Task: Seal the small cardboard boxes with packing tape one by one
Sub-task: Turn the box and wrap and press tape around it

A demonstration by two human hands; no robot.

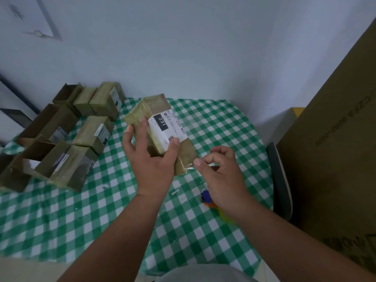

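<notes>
At frame centre our left hand (151, 157) grips one box (160, 127) above the bench (61, 220) while our right hand (221, 176) pinches clear tape (188, 166) at its end; several boxes (61, 137) at left look unsealed

— Where does your one view look from?
— From your head, facing forward and down over the checked table (61, 220), close above your left hand (151, 159) and right hand (221, 178).
— How far does it reach?
— Up to the wall (183, 47) behind.
</notes>
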